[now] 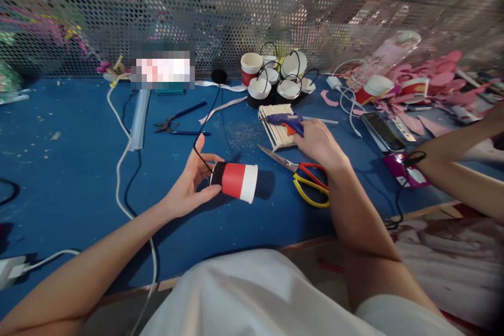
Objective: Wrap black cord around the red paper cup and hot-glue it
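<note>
Glue work looks to be the step in hand, judging from how things lie on the blue bench (71, 168). The left hand (189, 184) is curled around the base of a red and white paper cup (237, 181), which lies on its side just above the bench with its rim pointing right; thumb and fingers pinch the dark bottom end, and a thin black wire (205, 126) runs up from that end toward the back of the bench. The right hand (318, 142) rests closed over the handle of a blue glue gun (286, 122), which lies across a bundle of wooden sticks (275, 126); whether the hand has fully lifted it cannot be told. Red and yellow scissors (305, 178) lie just beside the right wrist, pliers (177, 123) sit well to the left, and a cluster of finished white cups with wire handles (283, 81) stands at the back near the mesh screen. Another person's arm (460, 168) reaches in from the right, apart from the work. To do this well, the cup is best kept steady with the wire end pressed exactly where it belongs, fingers clear of the spot the nozzle will meet, and the gun's trailing cord kept from dragging the sticks.
</note>
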Demonstrator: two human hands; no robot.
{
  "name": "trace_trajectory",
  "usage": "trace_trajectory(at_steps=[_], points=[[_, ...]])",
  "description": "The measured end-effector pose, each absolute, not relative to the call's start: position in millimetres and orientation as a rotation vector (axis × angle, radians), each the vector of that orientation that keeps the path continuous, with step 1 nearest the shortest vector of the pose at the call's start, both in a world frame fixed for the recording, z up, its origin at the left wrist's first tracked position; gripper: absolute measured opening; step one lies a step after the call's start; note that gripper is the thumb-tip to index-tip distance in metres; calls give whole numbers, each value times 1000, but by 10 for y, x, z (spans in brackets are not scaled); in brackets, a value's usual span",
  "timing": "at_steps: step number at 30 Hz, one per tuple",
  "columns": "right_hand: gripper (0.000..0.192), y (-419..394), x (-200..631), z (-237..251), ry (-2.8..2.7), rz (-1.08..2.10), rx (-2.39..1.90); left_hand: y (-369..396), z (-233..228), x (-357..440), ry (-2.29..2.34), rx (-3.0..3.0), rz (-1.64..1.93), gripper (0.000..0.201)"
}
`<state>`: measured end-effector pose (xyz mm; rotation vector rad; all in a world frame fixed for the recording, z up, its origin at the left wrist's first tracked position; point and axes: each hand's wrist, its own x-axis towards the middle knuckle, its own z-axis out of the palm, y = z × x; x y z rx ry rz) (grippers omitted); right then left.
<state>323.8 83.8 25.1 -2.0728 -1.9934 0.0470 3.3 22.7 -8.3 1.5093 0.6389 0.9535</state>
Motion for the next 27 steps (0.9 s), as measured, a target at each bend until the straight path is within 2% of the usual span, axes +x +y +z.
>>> trace_trajectory(at_steps=[4,10,12,15,20,23,27], points=[[20,857,3225,155,-1906,55,-2041,228,-69,27,682,1547,956,93],[45,820,3187,254,-1579,163,-1993,258,-81,11,738,1555,942,92],[42,760,3139,334,-1536,274,-1872,279,-101,4,757,1548,955,93],[24,616,2993,457,-1609,575,-1753,310,-131,-6,787,1571,968,95],[26,343,2649,537,-1749,852,-1615,346,-153,-12,812,1666,981,95],[25,222,2529,509,-1825,836,-1566,359,-162,-15,832,1692,981,95],[22,133,2515,459,-2050,647,-1538,373,-182,-24,833,1704,997,96]])
